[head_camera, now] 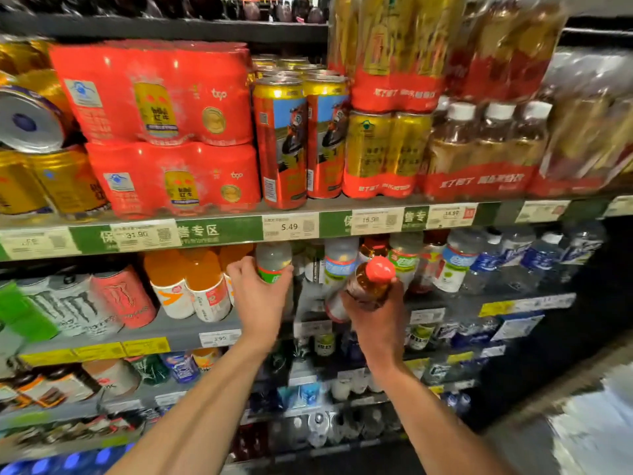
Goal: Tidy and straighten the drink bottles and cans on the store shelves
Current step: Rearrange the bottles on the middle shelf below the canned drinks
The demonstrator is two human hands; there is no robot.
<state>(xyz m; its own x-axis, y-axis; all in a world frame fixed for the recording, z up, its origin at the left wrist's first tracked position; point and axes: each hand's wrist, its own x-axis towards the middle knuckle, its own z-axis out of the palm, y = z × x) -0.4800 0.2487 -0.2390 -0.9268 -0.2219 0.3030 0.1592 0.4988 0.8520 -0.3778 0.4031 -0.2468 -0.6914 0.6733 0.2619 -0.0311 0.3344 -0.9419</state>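
My left hand (260, 296) grips a pale bottle with a green label (273, 260) standing on the second shelf, just under the price rail. My right hand (375, 315) holds an amber bottle with a red cap (371, 279), tilted toward me in front of the same shelf. Behind it stand several bottles with blue and green labels (339, 265). Orange drink bottles (191, 282) stand to the left of my left hand.
The upper shelf carries red multipacks of gold cans (154, 94), tall red cans (284, 142) and wrapped packs of amber bottles (479, 149). Energy drink cans (102, 299) lean at the left. Water bottles (534, 262) fill the right. Lower shelves (164, 330) hold more drinks.
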